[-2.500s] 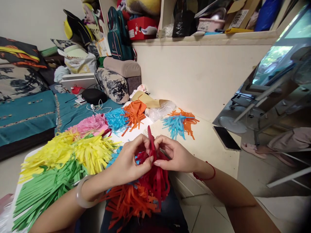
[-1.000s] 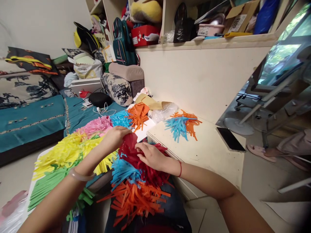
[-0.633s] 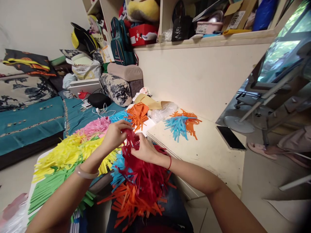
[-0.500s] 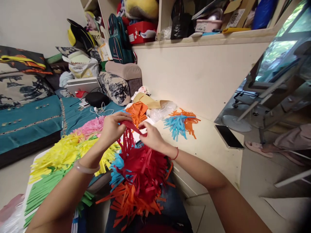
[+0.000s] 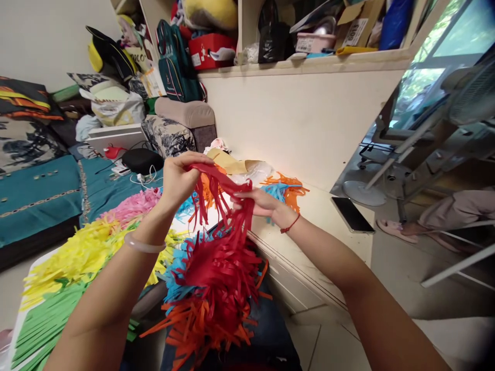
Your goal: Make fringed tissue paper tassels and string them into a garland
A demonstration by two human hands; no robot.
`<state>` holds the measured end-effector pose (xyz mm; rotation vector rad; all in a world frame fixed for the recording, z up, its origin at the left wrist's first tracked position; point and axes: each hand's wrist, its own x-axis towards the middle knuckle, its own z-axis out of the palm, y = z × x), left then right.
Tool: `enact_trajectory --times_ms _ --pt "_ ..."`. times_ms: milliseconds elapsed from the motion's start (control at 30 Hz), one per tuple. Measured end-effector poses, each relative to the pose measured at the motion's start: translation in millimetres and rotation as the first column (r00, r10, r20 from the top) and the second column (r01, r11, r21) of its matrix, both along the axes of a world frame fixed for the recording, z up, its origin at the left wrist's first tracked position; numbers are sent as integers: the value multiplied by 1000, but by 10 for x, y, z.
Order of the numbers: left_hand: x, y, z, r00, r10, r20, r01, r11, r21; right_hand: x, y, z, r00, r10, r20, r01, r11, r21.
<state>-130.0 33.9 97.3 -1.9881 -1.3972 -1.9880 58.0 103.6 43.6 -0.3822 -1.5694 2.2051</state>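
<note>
A red fringed paper garland (image 5: 222, 257) hangs in front of me, its uncut band stretched between my hands. My left hand (image 5: 178, 178) is closed, pinching the upper left end of the band. My right hand (image 5: 261, 202) holds the other end, fingers pressed on the band, over the cream table (image 5: 328, 232). The red strips fall onto a heap of orange fringe (image 5: 201, 324) and blue fringe (image 5: 174, 278) in my lap.
Yellow fringe (image 5: 77, 257), green fringe (image 5: 42, 324) and pink fringe (image 5: 131, 206) lie at the left. A blue and orange bunch (image 5: 286, 188) and a phone (image 5: 351, 215) lie on the cream table. Another person's slippered foot (image 5: 390, 226) shows at the right.
Both hands have risen from the lap and drawn apart, lifting the red garland's band so its strips hang down. The view has shifted slightly to the right.
</note>
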Motion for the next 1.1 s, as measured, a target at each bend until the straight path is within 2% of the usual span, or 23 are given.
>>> enact_trajectory --times_ms 67,100,133,200,267,300,333,400,467,533,600,667,700,733,800,867,900,1000,1100 --pt "-58 60 88 999 -30 -22 31 998 53 88 77 218 999 -45 -25 48 988 144" --pt "-84 84 131 998 -27 -59 31 997 74 143 119 343 994 -105 -32 110 958 266" --pt "-103 103 160 994 -14 -110 24 996 87 206 158 462 982 -186 -34 184 896 404" --pt "-102 123 141 969 25 -245 -4 997 83 356 213 633 939 -342 -37 277 688 671" --pt "-32 120 -20 920 54 -388 -28 997 72 541 225 659 899 -439 -9 233 459 857" --pt "33 113 -155 889 64 -453 -36 997 71 648 216 613 880 -474 25 170 365 915" --pt "118 102 -319 860 75 -504 -43 996 75 765 198 532 859 -506 76 87 290 953" --pt "337 72 -693 817 69 -573 -37 997 67 1035 147 308 793 -576 199 -101 197 975" --pt "603 32 -1062 787 29 -617 -1 999 45 1354 87 74 716 -632 297 -271 141 952" --pt "881 -13 -1369 708 -48 -705 69 998 1 1698 17 -105 638 -684 353 -429 64 901" --pt "1135 -54 -1597 612 -79 -787 118 993 -8 2007 -91 -217 501 -799 334 -557 -2 830" --pt "1337 -87 -1752 530 -76 -844 161 987 12 2204 -261 -304 354 -906 232 -621 -42 783" --pt "1414 -99 -1808 497 -75 -865 183 983 20 2241 -368 -355 325 -928 181 -627 -68 776" --pt "1474 -111 -1853 467 -79 -881 205 979 21 2237 -483 -421 348 -924 156 -621 -103 777" --pt "1551 -130 -1915 422 -96 -902 244 970 11 2128 -703 -599 528 -828 189 -578 -188 794" --pt "1583 -151 -1951 396 -109 -912 270 963 2 1969 -861 -824 665 -712 226 -529 -235 816" --pt "1589 -162 -1962 385 -114 -916 274 962 -4 1904 -906 -940 690 -689 222 -511 -246 824" --pt "1598 -202 -1963 347 -126 -929 252 967 -37 1851 -925 -1226 706 -677 207 -469 -228 853" --pt "1627 -235 -1906 309 -197 -930 221 966 -131 1968 -858 -1368 714 -669 208 -390 -134 911"
